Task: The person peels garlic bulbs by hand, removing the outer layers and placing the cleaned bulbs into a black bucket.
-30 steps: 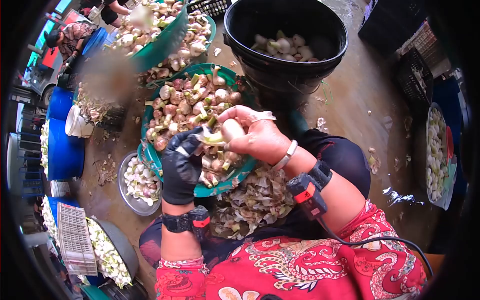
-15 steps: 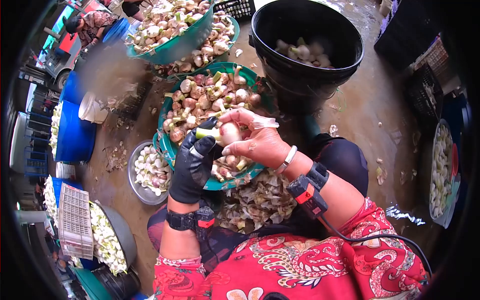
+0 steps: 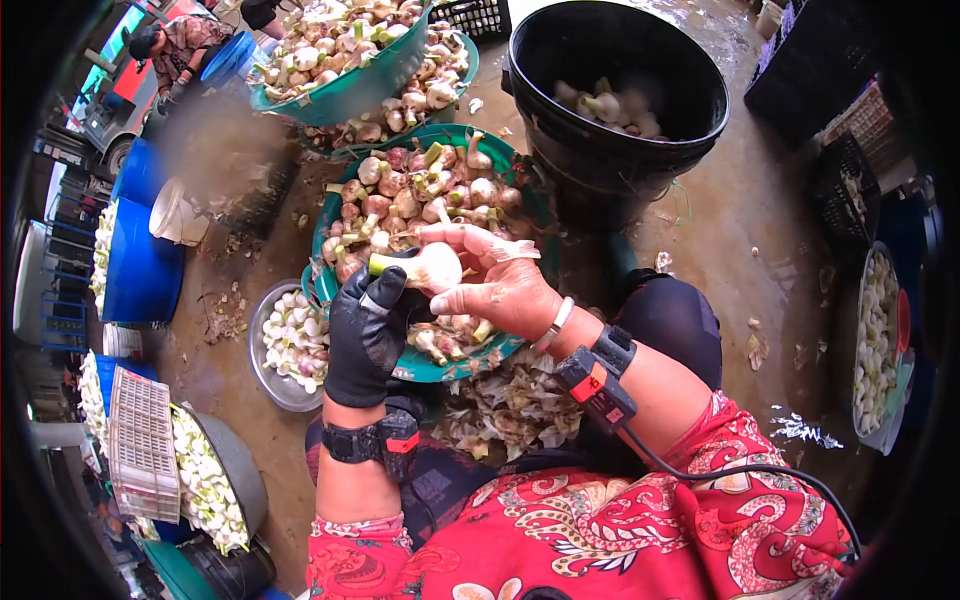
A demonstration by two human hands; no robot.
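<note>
A garlic bulb with a pale, smooth head and a green cut stem lies between my two hands. My left hand, in a black glove, grips it by the stem end. Round the head curl the bare fingers of my right hand, its thumb pressed on the lower side; a pale strip sits on one finger. Beneath both hands is a green basin of unpeeled garlic bulbs with purplish skins. Loose garlic skins are heaped below the basin, near my legs.
A metal bowl of peeled cloves or small bulbs stands left. Behind are a heaped green basin and a black bucket with bulbs inside. Blue tubs and a crate line the left side. Another person bends at the far left.
The bulb has turned and moved slightly left with both hands. Its head, reddish on one side before, now shows white. My right fingers have shifted over it.
</note>
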